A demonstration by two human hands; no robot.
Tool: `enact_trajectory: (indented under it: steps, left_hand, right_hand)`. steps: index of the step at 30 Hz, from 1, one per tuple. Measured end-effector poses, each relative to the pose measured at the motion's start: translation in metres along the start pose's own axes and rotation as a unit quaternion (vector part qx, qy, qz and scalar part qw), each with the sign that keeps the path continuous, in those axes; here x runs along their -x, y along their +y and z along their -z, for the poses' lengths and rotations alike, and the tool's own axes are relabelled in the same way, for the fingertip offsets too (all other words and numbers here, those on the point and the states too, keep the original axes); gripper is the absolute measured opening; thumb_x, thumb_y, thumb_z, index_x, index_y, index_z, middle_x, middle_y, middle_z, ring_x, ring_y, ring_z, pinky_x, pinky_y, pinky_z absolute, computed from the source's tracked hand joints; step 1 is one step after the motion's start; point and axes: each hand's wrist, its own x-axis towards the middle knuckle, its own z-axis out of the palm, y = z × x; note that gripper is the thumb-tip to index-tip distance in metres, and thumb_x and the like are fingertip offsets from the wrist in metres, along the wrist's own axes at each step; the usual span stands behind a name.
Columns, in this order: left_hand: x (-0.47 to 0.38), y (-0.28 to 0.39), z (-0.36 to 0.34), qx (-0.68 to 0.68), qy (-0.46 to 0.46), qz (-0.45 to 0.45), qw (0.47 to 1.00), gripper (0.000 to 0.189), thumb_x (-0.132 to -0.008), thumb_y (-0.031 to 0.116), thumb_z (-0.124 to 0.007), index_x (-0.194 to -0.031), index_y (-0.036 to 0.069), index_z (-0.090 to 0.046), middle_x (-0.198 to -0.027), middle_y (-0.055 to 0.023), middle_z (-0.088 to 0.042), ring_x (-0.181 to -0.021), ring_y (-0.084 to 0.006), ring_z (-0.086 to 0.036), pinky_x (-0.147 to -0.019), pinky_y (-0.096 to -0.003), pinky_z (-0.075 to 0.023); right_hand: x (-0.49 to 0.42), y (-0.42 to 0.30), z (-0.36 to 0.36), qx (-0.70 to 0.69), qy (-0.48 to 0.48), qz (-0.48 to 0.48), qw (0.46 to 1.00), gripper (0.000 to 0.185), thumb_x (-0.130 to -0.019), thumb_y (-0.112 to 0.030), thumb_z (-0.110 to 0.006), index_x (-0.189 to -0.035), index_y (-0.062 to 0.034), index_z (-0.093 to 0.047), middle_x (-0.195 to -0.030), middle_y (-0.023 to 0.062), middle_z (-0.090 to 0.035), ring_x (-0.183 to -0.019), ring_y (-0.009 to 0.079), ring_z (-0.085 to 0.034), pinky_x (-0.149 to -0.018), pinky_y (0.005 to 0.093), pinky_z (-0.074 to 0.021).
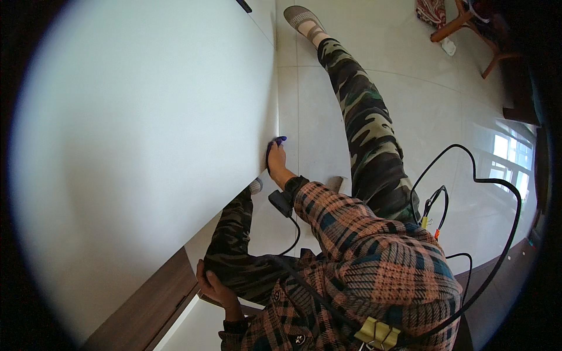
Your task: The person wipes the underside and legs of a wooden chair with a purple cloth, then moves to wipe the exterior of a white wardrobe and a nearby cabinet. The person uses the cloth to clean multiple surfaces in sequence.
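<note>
My right hand (pixel 276 159) is low down, at the near corner of a white wall (pixel 153 109), where it meets the floor. A dark blue cloth (pixel 268 154) is gripped in it, pressed against the wall's edge; part of the cloth lies hidden behind my fingers. On that wrist sits a black device (pixel 280 203) with a cable. My left hand (pixel 215 285) rests on my bent left knee, in camouflage trousers (pixel 228 245), and holds no object. The wall's corner partly hides my left foot (pixel 256 186).
Pale tiled floor (pixel 316 109) runs along the wall, with my right leg stretched across it. A wooden chair (pixel 465 26) stands at the upper right beside a patterned cloth (pixel 431 13). Brown wooden trim (pixel 145 298) borders the wall's near edge. A black cable (pixel 518 210) loops at my right side.
</note>
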Motion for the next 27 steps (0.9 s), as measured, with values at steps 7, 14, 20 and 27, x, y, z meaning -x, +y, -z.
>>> enact_trajectory:
  steps: [7,14,20,27]
  left_hand:
    - [0.001,0.009,0.0,-0.072,0.002,-0.01,0.997,0.049,-0.101,0.032,-0.049,-0.133,-0.004,-0.05,-0.133,-0.0179,-0.053,-0.12,-0.0296,-0.05,-0.103,-0.042,-0.0385]
    - [0.002,0.01,-0.002,-0.051,0.012,-0.003,0.999,0.053,-0.101,0.037,-0.048,-0.134,-0.004,-0.049,-0.134,-0.018,-0.052,-0.121,-0.0295,-0.051,-0.103,-0.042,-0.0392]
    - [-0.001,0.018,0.0,-0.082,-0.013,-0.026,0.996,0.055,-0.101,0.041,-0.045,-0.133,-0.004,-0.049,-0.132,-0.0196,-0.053,-0.121,-0.0309,-0.051,-0.103,-0.0424,-0.0393]
    - [-0.006,0.024,-0.006,-0.092,0.005,-0.002,0.996,0.056,-0.102,0.042,-0.045,-0.132,-0.004,-0.05,-0.131,-0.021,-0.053,-0.12,-0.0322,-0.052,-0.102,-0.0436,-0.0393]
  right_hand:
    - [0.079,-0.034,-0.027,0.075,0.02,0.31,0.948,0.055,-0.102,-0.03,-0.039,-0.139,0.0111,-0.035,-0.138,0.0329,-0.042,-0.127,0.0459,-0.042,-0.11,0.045,-0.0311]
    - [0.005,-0.002,-0.002,0.095,0.005,0.068,0.993,0.054,-0.102,-0.033,-0.039,-0.135,0.009,-0.043,-0.134,0.0275,-0.049,-0.124,0.0414,-0.046,-0.106,0.0433,-0.0348]
    - [-0.031,0.016,-0.005,0.068,0.046,0.067,0.994,0.046,-0.099,-0.034,-0.046,-0.119,0.0065,-0.056,-0.114,0.0262,-0.061,-0.109,0.0419,-0.056,-0.094,0.046,-0.0427]
    - [-0.021,-0.135,-0.04,-0.008,0.088,0.318,0.944,0.039,-0.095,-0.029,-0.057,-0.113,0.0047,-0.061,-0.1,0.0201,-0.067,-0.095,0.0291,-0.063,-0.088,0.0363,-0.0476]
